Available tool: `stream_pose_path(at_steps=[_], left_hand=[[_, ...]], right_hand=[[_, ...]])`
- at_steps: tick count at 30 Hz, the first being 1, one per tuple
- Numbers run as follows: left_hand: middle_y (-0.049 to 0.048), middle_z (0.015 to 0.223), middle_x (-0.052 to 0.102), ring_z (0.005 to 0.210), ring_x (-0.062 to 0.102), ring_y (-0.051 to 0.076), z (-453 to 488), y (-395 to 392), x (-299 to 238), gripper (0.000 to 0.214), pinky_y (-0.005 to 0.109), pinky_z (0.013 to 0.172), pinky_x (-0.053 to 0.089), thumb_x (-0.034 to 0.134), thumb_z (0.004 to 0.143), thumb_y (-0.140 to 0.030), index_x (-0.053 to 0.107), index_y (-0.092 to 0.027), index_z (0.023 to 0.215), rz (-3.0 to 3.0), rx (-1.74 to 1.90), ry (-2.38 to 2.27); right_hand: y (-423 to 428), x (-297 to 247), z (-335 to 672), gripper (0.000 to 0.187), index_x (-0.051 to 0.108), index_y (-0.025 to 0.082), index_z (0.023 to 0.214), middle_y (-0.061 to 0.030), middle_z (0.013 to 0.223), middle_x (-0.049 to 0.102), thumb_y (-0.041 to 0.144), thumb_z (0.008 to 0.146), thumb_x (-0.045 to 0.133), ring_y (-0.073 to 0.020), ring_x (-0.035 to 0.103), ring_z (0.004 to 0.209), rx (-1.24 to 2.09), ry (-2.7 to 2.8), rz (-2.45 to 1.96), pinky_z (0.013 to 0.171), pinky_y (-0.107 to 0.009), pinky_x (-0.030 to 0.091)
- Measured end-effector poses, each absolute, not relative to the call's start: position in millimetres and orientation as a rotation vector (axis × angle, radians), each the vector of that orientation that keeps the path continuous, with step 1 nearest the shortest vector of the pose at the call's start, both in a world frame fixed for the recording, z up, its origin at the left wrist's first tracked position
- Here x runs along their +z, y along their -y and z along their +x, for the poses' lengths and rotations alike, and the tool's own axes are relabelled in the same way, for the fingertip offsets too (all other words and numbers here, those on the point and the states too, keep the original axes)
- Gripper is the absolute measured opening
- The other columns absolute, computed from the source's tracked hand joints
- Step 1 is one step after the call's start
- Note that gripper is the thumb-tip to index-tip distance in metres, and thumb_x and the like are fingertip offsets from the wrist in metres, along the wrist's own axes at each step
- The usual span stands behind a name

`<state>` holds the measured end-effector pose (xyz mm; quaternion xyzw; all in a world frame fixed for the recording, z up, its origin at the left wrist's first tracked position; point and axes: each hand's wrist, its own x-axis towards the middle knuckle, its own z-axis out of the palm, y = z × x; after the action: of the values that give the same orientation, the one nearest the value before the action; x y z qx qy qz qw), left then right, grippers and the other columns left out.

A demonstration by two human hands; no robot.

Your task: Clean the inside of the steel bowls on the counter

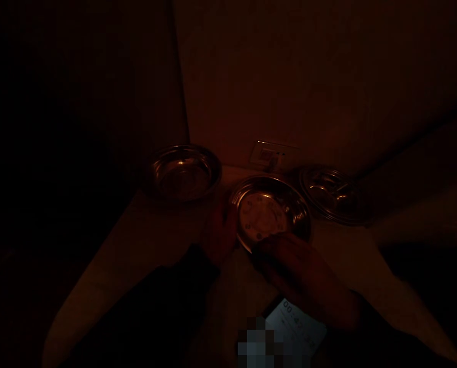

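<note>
The scene is very dark with a dim reddish light. A round shiny metal bowl sits in front of me, with a ring of dark marks on its bottom. My left hand is closed at its left rim, though the fingertips are hard to make out. Over the near rim bends my right hand, its fingers closed there; the thumb is lost in shadow. Below my right hand lies a phone with a lit screen showing a timer, partly covered by the forearm and a blurred patch.
Another shiny metal bowl stands at the back left of the pale table. At the back right are metal plates with divided hollows, seemingly stacked. A wall socket is behind the middle bowl, on the wall beyond the table.
</note>
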<state>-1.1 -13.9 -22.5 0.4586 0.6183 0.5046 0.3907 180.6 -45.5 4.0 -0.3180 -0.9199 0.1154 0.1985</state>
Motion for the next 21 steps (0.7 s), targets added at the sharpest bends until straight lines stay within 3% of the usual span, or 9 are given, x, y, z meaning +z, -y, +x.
stream_pose_path(at_steps=[12,21], left_hand=[[0.0079,0.129,0.065,0.122,0.057,0.022,-6,7,-27,0.038,0.039,0.108,0.041,0.042,0.092,-0.024,0.061,-0.016,0.124,1.181,1.348,-1.544],[0.0093,0.124,0.068,0.117,0.061,0.023,-3,9,-22,0.038,0.038,0.104,0.044,0.039,0.092,-0.025,0.064,-0.015,0.119,1.183,1.301,-1.684]], right_hand=[[29,21,195,0.022,0.061,0.021,0.101,-0.0066,0.098,0.067,0.008,0.085,0.054,-0.0209,0.061,0.09,0.557,2.58,-0.836,0.079,-0.037,0.051],[31,21,153,0.012,0.061,0.017,0.09,-0.0094,0.091,0.064,0.014,0.089,0.049,-0.0233,0.056,0.087,0.5,2.671,-0.983,0.077,-0.038,0.047]])
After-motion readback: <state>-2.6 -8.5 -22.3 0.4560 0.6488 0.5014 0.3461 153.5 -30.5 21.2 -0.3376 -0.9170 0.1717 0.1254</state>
